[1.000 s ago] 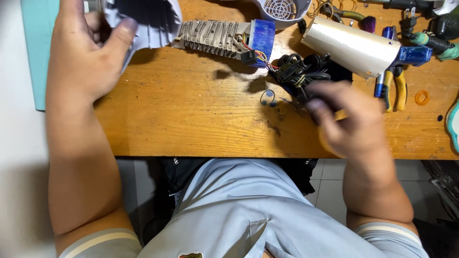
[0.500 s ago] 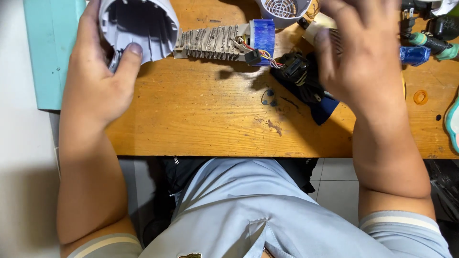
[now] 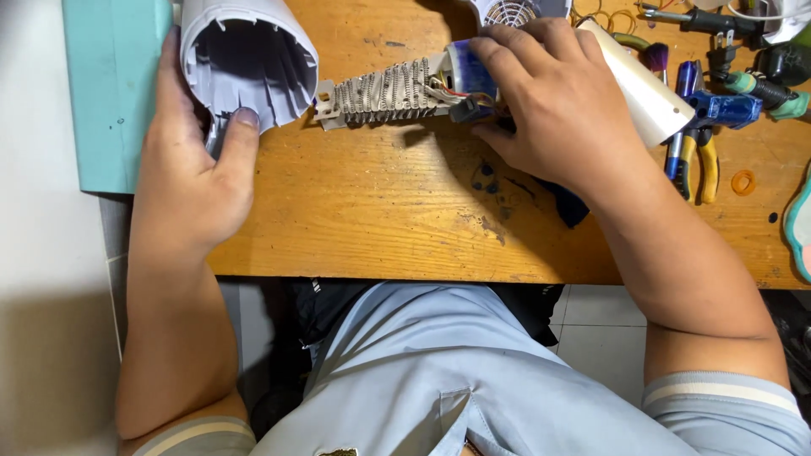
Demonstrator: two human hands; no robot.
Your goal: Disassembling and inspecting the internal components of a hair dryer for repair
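Now left hand (image 3: pixel 190 169) gripping housing (image 3: pixel 247 63), right hand (image 3: pixel 553 101) clasping heating coil (image 3: pixel 384 91)

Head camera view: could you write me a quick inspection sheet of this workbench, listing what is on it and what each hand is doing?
Surface: wooden table, scratched, with dark marks near the middle.
Job's things: grey ribbed housing, open end towards the camera; heating coil assembly with a blue end, lying beside it.
Clutter: white tube, yellow-handled pliers, orange ring, teal board at the left edge.
Grips: left hand holds the housing, thumb on its rim; right hand grips the coil assembly's blue end.
Cables: thin coloured wires at the blue end; a black plug at upper right.
Surroundings: pale tiled floor below; the person's light blue shirt.
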